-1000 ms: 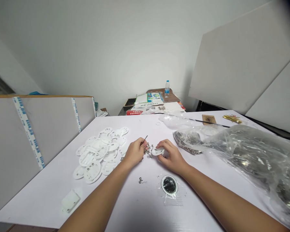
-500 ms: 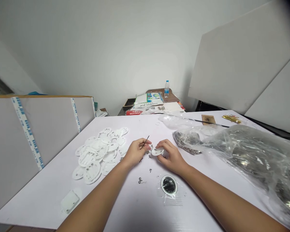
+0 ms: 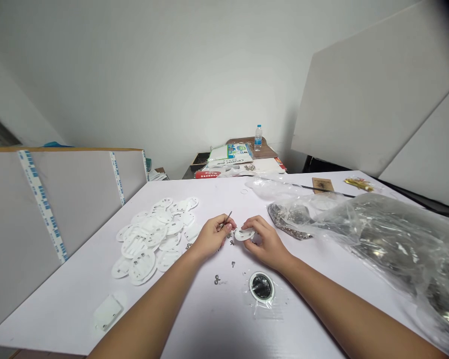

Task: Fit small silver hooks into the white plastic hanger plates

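Observation:
My left hand (image 3: 214,233) is closed on a thin dark rod (image 3: 226,218), its fingertips close to the disc's left edge. Whether those fingertips also pinch a small part is too small to tell. My right hand (image 3: 265,242) grips a round white plastic disc (image 3: 244,234) by its right side, tilted a little above the table. Small metal clips (image 3: 233,264) lie scattered below and between the hands, with another cluster of metal clips (image 3: 217,279) nearer to me.
A heap of white discs (image 3: 153,234) spreads on the left, with a white box-like part (image 3: 108,311) nearer. In front lies a black round piece with a white rim (image 3: 262,286) on clear film. Plastic bags of metal parts (image 3: 381,239) cover the right side. A bottle (image 3: 258,138) stands behind.
My left hand has shifted slightly right, bringing the rod and its fingertips closer to the disc. My right hand and the disc stay nearly in place.

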